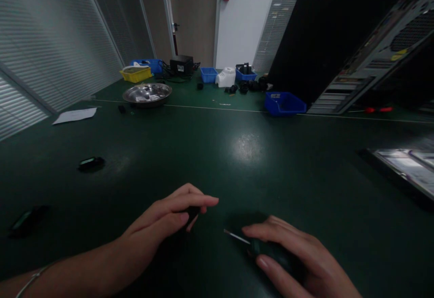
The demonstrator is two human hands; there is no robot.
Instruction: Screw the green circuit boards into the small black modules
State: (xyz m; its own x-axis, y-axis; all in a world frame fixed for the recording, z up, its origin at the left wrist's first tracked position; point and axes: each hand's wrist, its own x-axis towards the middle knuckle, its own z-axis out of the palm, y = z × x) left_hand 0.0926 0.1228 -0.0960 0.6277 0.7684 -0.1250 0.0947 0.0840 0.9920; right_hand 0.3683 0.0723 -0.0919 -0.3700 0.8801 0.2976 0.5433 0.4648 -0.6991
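Observation:
A small dark object (pixel 193 214) is mostly hidden in my left hand (pixel 166 212), with the thumb and fingers closed around it and the index finger stretched out to the right. My right hand (pixel 294 248) grips a screwdriver (pixel 255 246) by its dark handle. Its short metal shaft points left, toward my left hand, and the tip is apart from the object there. On the left of the green table (pixel 217 153) lie two small black devices, one with a greenish face (pixel 91 163) and a similar one (pixel 25 222) nearer to me.
At the back stand a metal bowl (pixel 148 93), a yellow bin (pixel 136 74), a black box with cables (pixel 182 65), a white casing (pixel 225 77) and a blue bin (pixel 285 103). A large computer case (pixel 312 31) rises at right; a black-framed panel (pixel 400 171) lies before it. Paper (pixel 75 115) lies left.

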